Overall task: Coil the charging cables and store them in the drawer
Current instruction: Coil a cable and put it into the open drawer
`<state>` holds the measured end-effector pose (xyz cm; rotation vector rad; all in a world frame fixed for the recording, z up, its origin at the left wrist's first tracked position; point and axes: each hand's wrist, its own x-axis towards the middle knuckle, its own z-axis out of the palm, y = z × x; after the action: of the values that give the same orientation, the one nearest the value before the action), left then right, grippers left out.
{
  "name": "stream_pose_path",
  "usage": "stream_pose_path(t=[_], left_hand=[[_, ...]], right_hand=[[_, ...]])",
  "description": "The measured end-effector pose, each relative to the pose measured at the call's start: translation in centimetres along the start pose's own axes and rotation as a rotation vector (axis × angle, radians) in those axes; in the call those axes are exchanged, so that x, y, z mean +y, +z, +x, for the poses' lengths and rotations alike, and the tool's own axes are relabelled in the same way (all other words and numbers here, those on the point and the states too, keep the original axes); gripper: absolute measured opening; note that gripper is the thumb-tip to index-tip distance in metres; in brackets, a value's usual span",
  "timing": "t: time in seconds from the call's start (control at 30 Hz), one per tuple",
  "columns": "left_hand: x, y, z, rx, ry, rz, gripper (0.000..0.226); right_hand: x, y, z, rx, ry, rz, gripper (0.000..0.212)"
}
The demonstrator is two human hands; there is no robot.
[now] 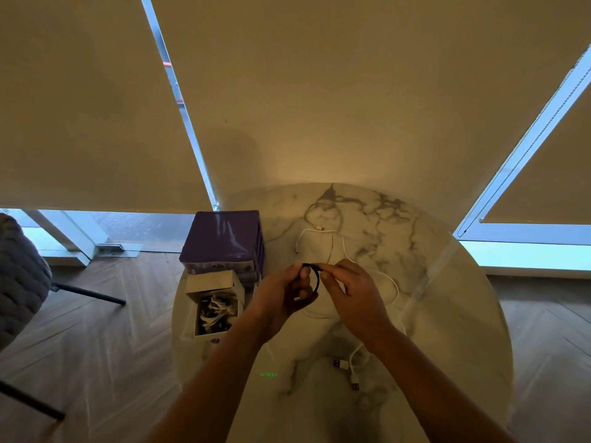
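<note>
Black cable [316,278], round coil, both hands pinching

- Two bare arms are showing, coming up from the bottom of the picture.
- The left hand [284,294] is wearing no glove or ring.
- The right hand [351,294] is wearing nothing too.
- No sleeves are showing.

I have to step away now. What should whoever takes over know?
Left hand and right hand both grip the black cable, nearly coiled, above the table.
Open drawer of the purple organizer already holds coiled cables.
Left: finish the black coil and store it, then coil the white cables lying loose on the table, plugs near the front.
</note>
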<state>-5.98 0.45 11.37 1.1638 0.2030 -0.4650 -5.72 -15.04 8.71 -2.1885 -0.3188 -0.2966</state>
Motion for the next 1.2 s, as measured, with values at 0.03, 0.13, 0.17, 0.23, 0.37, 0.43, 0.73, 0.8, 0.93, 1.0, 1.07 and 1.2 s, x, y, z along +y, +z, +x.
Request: stream_pose_path(t=[0.03, 0.13, 0.17, 0.23, 0.37, 0.43, 0.73, 0.8, 0.93, 1.0, 1.07, 1.2], left_hand=[[0.1, 0.0, 0.0, -0.012, -0.009, -0.033, 0.032], [0.1, 0.2, 0.0, -0.041, -0.021, -0.069, 0.030], [0.1, 0.3, -0.1, -0.047, -0.019, -0.070, 0.030], [0.1, 0.3, -0.1, -0.055, -0.015, -0.066, 0.030], [0.3, 0.4, -0.1, -0.011, 0.012, 0.028, 0.030], [0.6, 0.5, 0.0, 0.050, 0.053, 0.203, 0.033], [0.9, -0.2, -0.2, 0.083, 0.040, 0.182, 0.034], [0.8, -0.2, -0.3, 0.058, 0.030, 0.102, 0.035], [0.8, 0.1, -0.3, 0.034, 0.004, 0.058, 0.033], [0.8, 0.0, -0.3, 0.036, -0.007, 0.033, 0.032], [0.8, 0.0, -0.2, 0.036, -0.008, 0.011, 0.031], [0.7, 0.4, -0.1, 0.031, -0.006, 0.045, 0.030]], right_hand=[[-0.1, 0.1, -0.2, 0.006, -0.020, -0.025, 0.028], [-0.5, 0.2, -0.1, -0.018, 0.032, -0.092, 0.026], [-0.7, 0.1, 0.1, -0.036, 0.080, -0.094, 0.024], [-1.2, -0.1, 0.2, -0.064, 0.184, -0.057, 0.023], [-1.9, -0.9, 0.4, -0.051, 0.298, -0.010, 0.019], [-1.9, -1.3, 0.5, -0.076, 0.315, -0.037, 0.019], [-2.3, -3.4, 1.6, -0.386, 0.470, 0.453, 0.018], [-1.8, -3.4, 1.6, -0.430, 0.511, 0.542, 0.021], [-1.1, -3.0, 1.3, -0.476, 0.490, 0.570, 0.022], [-1.0, -2.7, 1.2, -0.464, 0.463, 0.529, 0.023], [-1.0, -2.3, 1.0, -0.417, 0.442, 0.495, 0.025], [-1.0, -1.7, 0.8, -0.342, 0.384, 0.420, 0.026]])
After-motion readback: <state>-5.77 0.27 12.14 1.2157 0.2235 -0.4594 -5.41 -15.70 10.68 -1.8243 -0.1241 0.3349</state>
